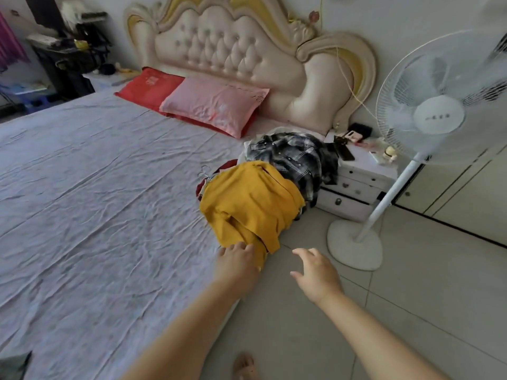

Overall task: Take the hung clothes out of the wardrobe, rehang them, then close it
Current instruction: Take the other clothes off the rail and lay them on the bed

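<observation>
While you leaned over the bed (96, 215), your left hand (237, 260) lay on the bottom hem of the yellow top (247, 204), fingers close together. I couldn't tell if they'd pinched it. Your right hand (315, 272) hovered just beside it over the floor, fingers loosely spread, holding nothing. Seemed like the clothes were out and you were at the rehang step, so next you'd need a proper grip on that top, plus a hanger (204, 171). One poked out of the pile. Behind lay a plaid shirt (296, 157). The nightstand (356, 185) drawers showed nothing of their insides, and a phone (346, 153) sat on top. The wardrobe (466, 193) doors looked closed.
</observation>
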